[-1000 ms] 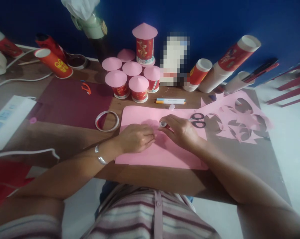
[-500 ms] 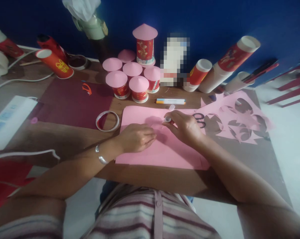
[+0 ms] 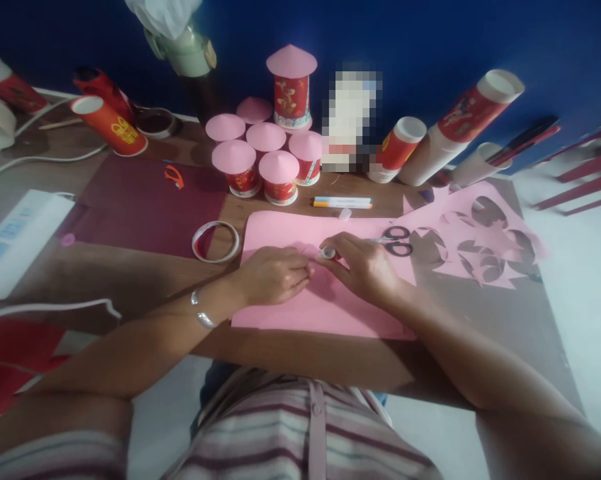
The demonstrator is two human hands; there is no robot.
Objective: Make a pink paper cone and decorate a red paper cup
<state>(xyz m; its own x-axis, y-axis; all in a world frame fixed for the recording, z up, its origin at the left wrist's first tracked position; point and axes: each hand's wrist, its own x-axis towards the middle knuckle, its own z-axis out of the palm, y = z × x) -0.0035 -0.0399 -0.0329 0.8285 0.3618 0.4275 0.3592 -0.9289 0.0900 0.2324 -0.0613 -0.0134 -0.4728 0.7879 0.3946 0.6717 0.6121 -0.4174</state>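
- The bare left hand (image 3: 278, 275), with a silver open bangle at its wrist, is curling its fingers over a stack of flat pink paper sheets (image 3: 280, 317); whether it is pinching a pink piece there, one cannot tell.
- The bare right hand (image 3: 363, 263) is grasping a small white round-ended tube (image 3: 329, 253) close to the left fingertips, above the sheets.
- Black-handled scissors (image 3: 398, 241) are lying beside the right hand, partly hidden by it.
- A small whitish cap (image 3: 345, 214) is resting at the sheets' far edge, and two slim markers (image 3: 343, 203) are lying beyond it.
- A white-and-red tape ring (image 3: 197, 248) is lying left of the sheets.
- Red patterned cylinders with pink cone tops (image 3: 279, 168) are standing behind.
- Pink paper with round cut-outs (image 3: 453, 205) is spreading to the right.
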